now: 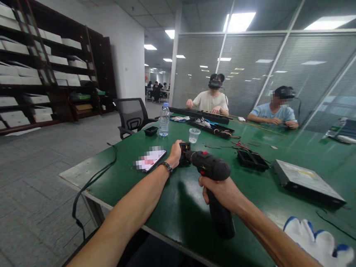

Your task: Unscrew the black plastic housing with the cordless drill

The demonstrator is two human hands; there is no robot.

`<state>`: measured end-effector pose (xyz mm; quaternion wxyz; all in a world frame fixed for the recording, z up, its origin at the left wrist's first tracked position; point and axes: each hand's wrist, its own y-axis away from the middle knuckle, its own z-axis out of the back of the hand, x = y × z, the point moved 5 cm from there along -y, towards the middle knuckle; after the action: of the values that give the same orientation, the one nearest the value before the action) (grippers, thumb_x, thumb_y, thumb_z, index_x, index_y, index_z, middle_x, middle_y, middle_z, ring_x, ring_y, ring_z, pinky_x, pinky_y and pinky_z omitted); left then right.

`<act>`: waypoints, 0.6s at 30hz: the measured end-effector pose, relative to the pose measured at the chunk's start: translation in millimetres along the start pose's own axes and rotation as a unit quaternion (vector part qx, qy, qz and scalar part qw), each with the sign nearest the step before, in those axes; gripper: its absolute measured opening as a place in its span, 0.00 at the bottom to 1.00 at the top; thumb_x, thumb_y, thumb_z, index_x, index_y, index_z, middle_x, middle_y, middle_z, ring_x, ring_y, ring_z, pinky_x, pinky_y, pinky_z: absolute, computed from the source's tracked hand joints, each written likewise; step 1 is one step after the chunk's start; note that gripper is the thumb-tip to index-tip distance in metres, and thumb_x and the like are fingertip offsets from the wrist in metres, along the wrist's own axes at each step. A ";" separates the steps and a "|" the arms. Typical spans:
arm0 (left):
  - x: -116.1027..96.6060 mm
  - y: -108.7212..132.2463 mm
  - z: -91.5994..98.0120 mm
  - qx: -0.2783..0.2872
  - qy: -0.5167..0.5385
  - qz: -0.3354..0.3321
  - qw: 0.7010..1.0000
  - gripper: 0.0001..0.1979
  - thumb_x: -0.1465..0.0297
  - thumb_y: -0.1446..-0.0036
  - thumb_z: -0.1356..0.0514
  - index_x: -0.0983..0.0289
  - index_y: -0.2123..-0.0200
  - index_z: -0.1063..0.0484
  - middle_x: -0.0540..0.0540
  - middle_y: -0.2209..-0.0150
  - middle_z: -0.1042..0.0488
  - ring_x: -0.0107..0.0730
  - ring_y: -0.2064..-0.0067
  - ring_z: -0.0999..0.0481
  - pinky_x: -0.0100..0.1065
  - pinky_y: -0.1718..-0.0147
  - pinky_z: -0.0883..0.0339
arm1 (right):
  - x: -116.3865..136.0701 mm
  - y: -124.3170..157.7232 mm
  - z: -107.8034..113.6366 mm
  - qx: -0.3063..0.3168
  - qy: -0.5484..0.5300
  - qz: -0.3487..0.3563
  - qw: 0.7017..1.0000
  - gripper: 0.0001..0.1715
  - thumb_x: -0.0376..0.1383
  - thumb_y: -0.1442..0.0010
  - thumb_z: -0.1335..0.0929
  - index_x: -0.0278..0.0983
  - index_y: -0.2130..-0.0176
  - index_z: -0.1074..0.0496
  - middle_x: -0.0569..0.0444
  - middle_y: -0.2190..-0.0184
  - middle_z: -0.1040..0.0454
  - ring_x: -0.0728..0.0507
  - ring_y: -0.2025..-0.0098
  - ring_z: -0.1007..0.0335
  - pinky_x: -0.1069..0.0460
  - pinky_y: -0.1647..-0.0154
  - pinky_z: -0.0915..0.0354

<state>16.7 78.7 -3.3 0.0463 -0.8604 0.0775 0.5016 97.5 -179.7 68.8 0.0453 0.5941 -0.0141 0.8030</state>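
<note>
My right hand point(218, 190) is wrapped round the grip of a black cordless drill point(210, 166) with red accents. The drill points away and to the left, its chuck close to a small black box-like part point(185, 153). Around the left side of that part, my left hand point(176, 153) is closed, holding it upright on the green table point(171, 200). Whether the drill's bit touches inside the part cannot be made out. A phone point(150, 158) with a lit screen lies just left of my left hand. Beyond the part stands a clear plastic cup point(194, 135).
A water bottle point(164, 120) and a small black tray point(151, 131) stand at the far left. To the right are a black divided tray point(252, 160), a flat metal drive point(308, 182) and white-blue gloves point(315, 242). Two people point(212, 99) sit across; a strap point(89, 185) hangs off the left edge.
</note>
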 end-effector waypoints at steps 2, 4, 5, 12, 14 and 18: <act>1.4 -1.7 0.2 0.006 -0.003 0.006 1.000 0.15 0.59 0.37 0.42 0.63 0.70 0.24 0.53 0.75 0.25 0.34 0.73 0.28 0.35 0.68 0.35 | -0.5 0.0 0.4 -0.001 0.001 0.000 1.000 0.10 0.45 0.52 0.30 0.43 0.76 0.31 0.56 0.88 0.28 0.48 0.85 0.38 0.52 0.79 0.40; 3.1 -2.7 0.1 0.011 -0.006 0.022 1.000 0.17 0.58 0.35 0.43 0.63 0.69 0.23 0.53 0.75 0.24 0.35 0.74 0.27 0.35 0.68 0.34 | -0.9 -0.5 0.8 -0.002 0.006 -0.001 1.000 0.11 0.45 0.53 0.30 0.42 0.76 0.31 0.56 0.88 0.28 0.48 0.85 0.39 0.52 0.79 0.40; 3.9 -2.8 0.1 0.013 -0.007 0.032 0.999 0.18 0.57 0.35 0.43 0.63 0.69 0.23 0.53 0.75 0.24 0.36 0.74 0.27 0.35 0.68 0.34 | -1.1 -1.0 1.1 -0.004 0.008 -0.001 1.000 0.10 0.46 0.53 0.30 0.42 0.76 0.31 0.56 0.88 0.28 0.48 0.85 0.38 0.52 0.79 0.40; 1.1 1.5 -1.6 0.022 0.002 0.042 0.999 0.21 0.55 0.31 0.44 0.63 0.69 0.23 0.54 0.76 0.25 0.35 0.75 0.27 0.35 0.70 0.33 | 0.0 -3.2 1.0 -0.003 0.003 0.015 1.000 0.08 0.44 0.53 0.31 0.43 0.75 0.31 0.56 0.87 0.27 0.47 0.84 0.34 0.52 0.78 0.38; 0.1 3.7 -1.6 0.021 0.009 0.043 0.999 0.21 0.54 0.31 0.43 0.62 0.70 0.24 0.53 0.77 0.25 0.34 0.76 0.29 0.34 0.71 0.34 | 1.2 -2.5 1.1 -0.002 0.006 0.018 1.000 0.08 0.44 0.53 0.31 0.43 0.76 0.32 0.56 0.88 0.27 0.47 0.84 0.35 0.52 0.78 0.39; -0.7 8.4 -3.6 0.036 0.039 0.070 0.996 0.23 0.50 0.32 0.40 0.62 0.70 0.26 0.52 0.78 0.27 0.33 0.78 0.29 0.34 0.73 0.36 | 1.5 -2.4 1.0 0.004 0.013 0.028 0.999 0.09 0.44 0.52 0.32 0.42 0.75 0.30 0.55 0.87 0.26 0.46 0.84 0.35 0.51 0.78 0.39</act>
<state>17.9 69.9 -0.9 0.0387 -0.8695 0.1575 0.4665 98.1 -177.2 70.5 0.0204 0.5828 -0.0275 0.8119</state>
